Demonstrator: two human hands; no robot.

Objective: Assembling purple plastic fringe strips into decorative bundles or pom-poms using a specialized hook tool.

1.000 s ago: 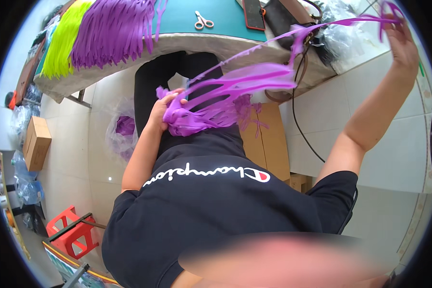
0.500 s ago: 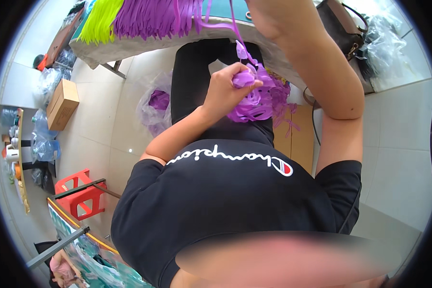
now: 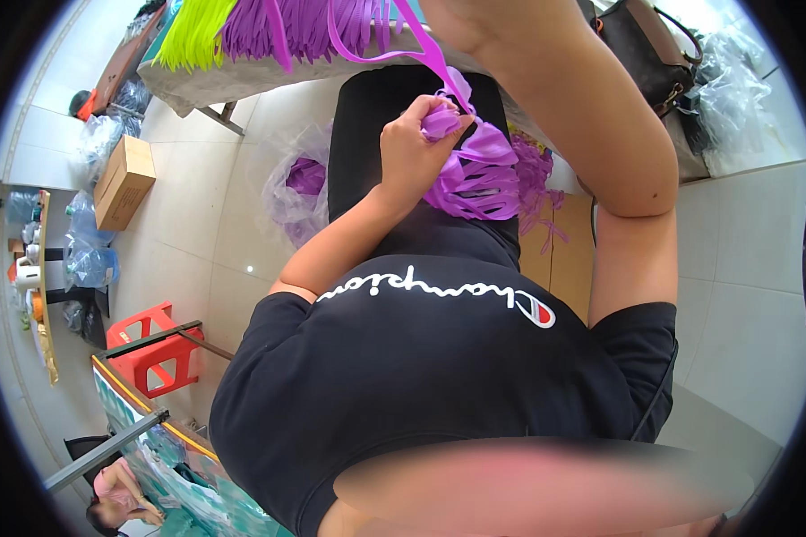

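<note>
My left hand [image 3: 414, 148] is closed around a gathered bunch of purple ribbon [image 3: 440, 123] above my lap. More purple strips [image 3: 479, 190] hang in a loose tangle below it, across my dark trousers. A strand of purple ribbon [image 3: 432, 55] runs from the bunch up to the top edge, near my right hand [image 3: 457, 25]. Only the wrist and heel of that hand show; its fingers are out of the picture, so its grip is hidden. Rows of purple strips [image 3: 318, 29] and lime-green strips [image 3: 188, 36] hang over the table's near edge.
The table [image 3: 269, 82] has a pale cover. A dark handbag [image 3: 645, 58] and clear plastic bags [image 3: 721, 89] lie at the far right. On the floor stand a plastic bag with purple material [image 3: 306, 176], a cardboard box [image 3: 125, 183] and a red stool [image 3: 155, 349]. Another person [image 3: 121, 492] sits lower left.
My right hand has shifted left along the table edge, and the purple strand now hangs in a wider loop. My left hand has risen slightly, still gripping the ribbon.
</note>
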